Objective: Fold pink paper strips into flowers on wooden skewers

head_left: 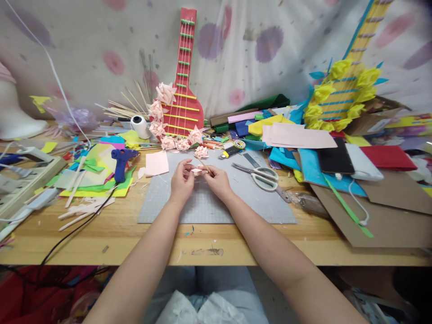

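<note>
Over the grey cutting mat [162, 202] my two hands meet at a small pale pink paper piece [196, 171]. My left hand [182, 180] pinches one side of this piece. In my right hand [217, 181] is a thin wooden stick [201, 161], its tip pointing up and left, while the fingertips touch the paper's other side. Just beyond the hands lies a finished pink paper flower [201, 151]. A red paper lute-shaped instrument [185, 101] with pink flowers along its edge leans upright behind. A square of pink paper [157, 163] lies left of my left hand.
Scissors [265, 177] and a yellow utility knife [229, 150] lie on the mat's right. A blue glue gun [122, 163] stands among paper scraps at left, its black cord crossing the table edge. Coloured sheets, a black phone [335, 156] and brown cardboard [340, 216] crowd the right.
</note>
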Motion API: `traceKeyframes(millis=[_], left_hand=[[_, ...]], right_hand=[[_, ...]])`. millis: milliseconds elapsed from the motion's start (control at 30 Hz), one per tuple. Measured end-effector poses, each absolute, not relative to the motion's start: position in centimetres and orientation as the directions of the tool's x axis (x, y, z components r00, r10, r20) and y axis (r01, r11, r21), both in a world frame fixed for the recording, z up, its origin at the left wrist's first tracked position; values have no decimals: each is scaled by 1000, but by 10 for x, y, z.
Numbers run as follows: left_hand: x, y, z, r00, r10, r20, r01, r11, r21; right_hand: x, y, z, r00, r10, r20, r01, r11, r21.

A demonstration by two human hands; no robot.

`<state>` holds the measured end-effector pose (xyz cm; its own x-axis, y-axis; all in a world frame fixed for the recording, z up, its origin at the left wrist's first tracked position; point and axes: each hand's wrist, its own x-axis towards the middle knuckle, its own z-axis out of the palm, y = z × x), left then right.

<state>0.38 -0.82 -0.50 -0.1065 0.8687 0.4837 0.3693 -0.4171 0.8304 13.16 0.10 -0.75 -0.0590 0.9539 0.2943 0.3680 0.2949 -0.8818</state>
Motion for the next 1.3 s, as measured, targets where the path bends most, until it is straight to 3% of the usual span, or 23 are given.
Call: traceKeyframes(millis=[433,967,1300], left_hand=[[6,-7,-9,-118,908,403,202,-376,905],[4,-4,-13,-71,873,483,287,-446,848],[1,-4,-12,-39,811,584,492,-493,717]], right_hand=[[133,2,-7,-57,957,283,428,280,-860],[134,2,-5,-78,952,295,427,300,-853],[132,1,-5,-113,957,267,409,290,-865]])
